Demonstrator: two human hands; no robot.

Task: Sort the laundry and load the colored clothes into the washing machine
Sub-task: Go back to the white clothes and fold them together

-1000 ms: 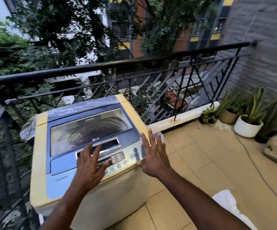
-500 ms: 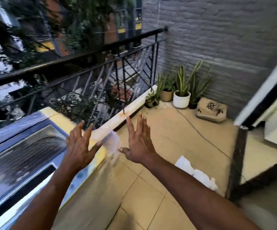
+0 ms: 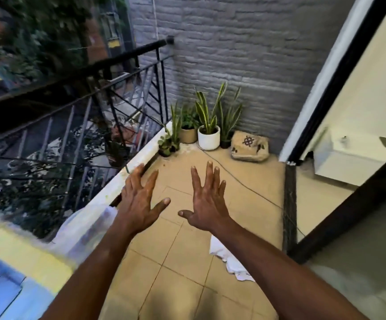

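Setting: a tiled balcony floor [image 3: 178, 257] with a black railing [image 3: 108, 72] on the left side, a grey brick wall ahead, potted plants [image 3: 208, 132] in the far corner and an open doorway [image 3: 325, 172] to the right.

Left hand [image 3: 138, 204]: held out over the floor, fingers spread, palm down, grasping nothing.

Right hand [image 3: 207, 202]: held out beside the left one, apart from it, fingers likewise spread and empty.

Washer [image 3: 14, 269]: only a blurred yellow and blue corner shows, below and left of the left forearm, closed lid side toward the person as far as can be told.

Laundry: the only cloth in view is a white cloth [image 3: 229, 259] lying crumpled on the floor, under and just behind the right forearm, closer to the body than either hand. No colored clothes show anywhere in view.

Key relation: the white cloth lies on the right arm's side, so the right hand is nearer; it would need to draw back and drop down to reach it. The washer lies the opposite way, off the left arm.

Step, as judged: loading has not begun; the colored pile is yet to be found, perhaps through the doorway.

Risk: blur makes the washer's lid state uncertain.
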